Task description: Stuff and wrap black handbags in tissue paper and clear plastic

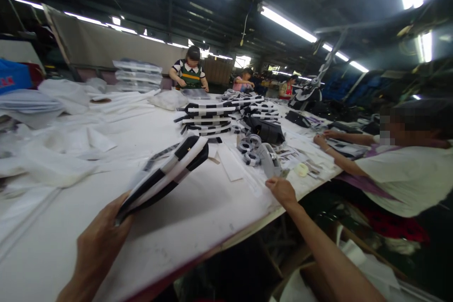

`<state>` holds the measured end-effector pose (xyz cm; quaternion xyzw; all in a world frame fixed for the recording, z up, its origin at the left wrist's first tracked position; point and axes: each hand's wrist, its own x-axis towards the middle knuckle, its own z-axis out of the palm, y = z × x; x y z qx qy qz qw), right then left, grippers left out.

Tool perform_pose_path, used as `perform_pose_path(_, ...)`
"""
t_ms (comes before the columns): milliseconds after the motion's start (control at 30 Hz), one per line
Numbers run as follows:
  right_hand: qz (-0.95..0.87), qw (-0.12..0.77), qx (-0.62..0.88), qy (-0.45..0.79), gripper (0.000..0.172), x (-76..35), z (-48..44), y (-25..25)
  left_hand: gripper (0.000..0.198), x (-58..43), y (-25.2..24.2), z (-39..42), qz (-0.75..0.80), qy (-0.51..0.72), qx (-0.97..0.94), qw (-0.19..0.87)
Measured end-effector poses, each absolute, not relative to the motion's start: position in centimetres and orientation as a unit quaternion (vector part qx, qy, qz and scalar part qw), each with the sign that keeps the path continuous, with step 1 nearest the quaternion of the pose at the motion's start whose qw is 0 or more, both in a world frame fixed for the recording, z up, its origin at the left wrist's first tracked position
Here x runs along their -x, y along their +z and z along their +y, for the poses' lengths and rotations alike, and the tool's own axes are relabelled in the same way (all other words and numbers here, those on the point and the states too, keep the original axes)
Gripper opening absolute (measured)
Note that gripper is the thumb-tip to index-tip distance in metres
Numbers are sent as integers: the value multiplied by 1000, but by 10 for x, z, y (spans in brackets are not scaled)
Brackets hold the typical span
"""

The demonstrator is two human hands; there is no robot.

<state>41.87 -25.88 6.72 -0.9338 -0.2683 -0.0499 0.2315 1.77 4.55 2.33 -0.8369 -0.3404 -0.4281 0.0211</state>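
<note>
My left hand grips the near end of a black-and-white checked bag, which it holds tilted above the white table. The bag's far end is raised and seems to have a clear panel on its left side. My right hand is over the table's front edge with its fingers pinched together. Whatever is between those fingertips is too small to make out. Just beyond it stands a grey tape dispenser, beside several rolls of tape.
A stack of checked bags sits mid-table, with a black bundle to its right. White sheeting covers the left. A co-worker works close on my right; other people stand at the far side. An open carton is below.
</note>
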Motion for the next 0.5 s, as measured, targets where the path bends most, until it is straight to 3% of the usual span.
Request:
perform_pose_path(167,-261,251,932,-32,16,-403,-238,95,45,-20,31,41,-364,-429,826,0)
perform_pose_path(333,-376,308,872,53,16,-315,-199,76,44,-19,28,41,-348,-435,830,-7)
perform_pose_path(500,-552,234,780,179,6,-250,-191,57,39,-18,26,42,-337,-441,832,-10)
